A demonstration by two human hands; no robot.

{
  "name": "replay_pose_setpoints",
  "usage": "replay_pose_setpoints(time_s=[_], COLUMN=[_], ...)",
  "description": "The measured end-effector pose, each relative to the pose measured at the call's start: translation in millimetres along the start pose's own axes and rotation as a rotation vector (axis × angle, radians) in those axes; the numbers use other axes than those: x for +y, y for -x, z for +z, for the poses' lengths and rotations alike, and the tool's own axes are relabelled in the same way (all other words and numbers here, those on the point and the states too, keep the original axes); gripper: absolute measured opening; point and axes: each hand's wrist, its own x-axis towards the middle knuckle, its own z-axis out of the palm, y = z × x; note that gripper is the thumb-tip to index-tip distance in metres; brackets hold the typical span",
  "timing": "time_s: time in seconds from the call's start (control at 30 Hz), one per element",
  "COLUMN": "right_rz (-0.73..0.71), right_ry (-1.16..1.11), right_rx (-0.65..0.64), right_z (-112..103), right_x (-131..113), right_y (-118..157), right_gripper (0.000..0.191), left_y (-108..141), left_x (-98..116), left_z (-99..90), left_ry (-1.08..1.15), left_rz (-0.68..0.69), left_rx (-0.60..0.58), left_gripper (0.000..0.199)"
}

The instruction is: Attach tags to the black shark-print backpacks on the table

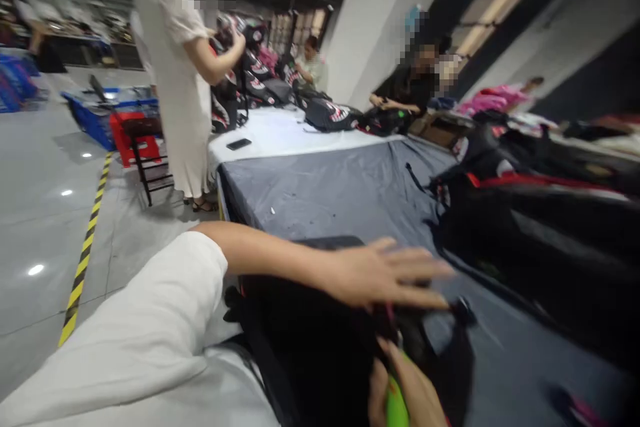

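My left hand (380, 275) reaches across a black bag (310, 340), palm down with its fingers stretched out and nothing held. Below it, my right hand (413, 387) is closed around a green-handled tool (397, 403). The tool's tip points toward the bag, close under my left palm, where a small reddish piece shows. Motion blurs the tip and the fingers, so the exact contact cannot be made out. The bag lies on a grey cloth (320, 193) over the table, near my body.
More black bags (540, 233) lie at the right. Beyond the grey cloth, a white table (280, 130) bears a phone (239, 144) and bags with a toothy print (333, 115). A person in a white dress (173, 73) stands at the left, and others work farther back.
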Motion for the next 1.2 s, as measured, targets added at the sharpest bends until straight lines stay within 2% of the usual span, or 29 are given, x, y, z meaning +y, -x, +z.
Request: replay_pose_setpoints(time_s=[0.03, 0.07, 0.13, 0.23, 0.3, 0.4, 0.47, 0.53, 0.63, 0.73, 0.83, 0.97, 1.1, 1.2], right_rz=[0.069, 0.108, 0.173, 0.122, 0.132, 0.247, 0.342, 0.394, 0.327, 0.242, 0.293, 0.437, 0.454, 0.454], right_ry=[0.0, -0.027, -0.078, -0.12, -0.16, -0.202, -0.198, -0.152, 0.018, 0.271, 0.456, 0.5, 0.611, 0.616], right_rx=[-0.021, 0.018, 0.046, 0.034, 0.015, -0.009, -0.016, -0.008, 0.004, -0.008, -0.151, -0.44, -0.542, -0.557], right_z=[2.6, 5.2, 9.8, 12.4, 10.6, 6.3, 4.1, 2.7, 0.1, -1.7, 3.9, 25.8, 42.9, 41.2], right_x=[-6.1, -11.8, -19.3, -22.2, -22.1, -20.8, -18.8, -15.2, -5.6, 7.2, 16.9, 21.6, 22.3, 20.4], right_y=[-0.6, -1.2, -1.6, 0.0, 1.3, 0.6, -2.0, -5.8, -13.2, -25.3, -42.1, -60.6, -68.4, -68.8], right_gripper=[0.029, 0.025, 0.026, 0.037, 0.041, 0.033, 0.027, 0.025, 0.027, 0.036, 0.059, 0.083, 0.085, 0.083], left_y=[-6.3, -14.0, -30.3, -41.3, -35.7, -23.4, -21.6, -24.7, -30.0, -30.3, -29.5, -33.2, -37.2, -33.9], left_x=[-9.3, -18.5, -33.0, -41.9, -40.6, -31.8, -26.3, -24.4, -27.0, -30.4, -32.1, -35.6, -40.3, -41.5], left_z=[10.4, 22.5, 47.0, 67.6, 67.4, 60.2, 59.6, 63.4, 70.5, 72.6, 74.3, 86.7, 100.5, 100.4], left_ry=[0.029, 0.066, 0.116, 0.148, 0.146, 0.109, 0.075, 0.038, 0.037, 0.089, 0.117, 0.116, 0.124, 0.118], left_rz=[-0.037, -0.059, -0.065, -0.02, 0.01, 0.006, -0.004, -0.019, -0.023, -0.022, -0.036, -0.066, -0.079, -0.065], left_rx=[-0.071, -0.148, -0.247, -0.265, -0.254, -0.249, -0.284, -0.332, -0.371, -0.376, -0.389, -0.414, -0.403, -0.392], left_gripper=[0.076, 0.085, 0.082, 0.075, 0.081, 0.104, 0.117, 0.122, 0.124, 0.122, 0.115, 0.112, 0.113, 0.121])
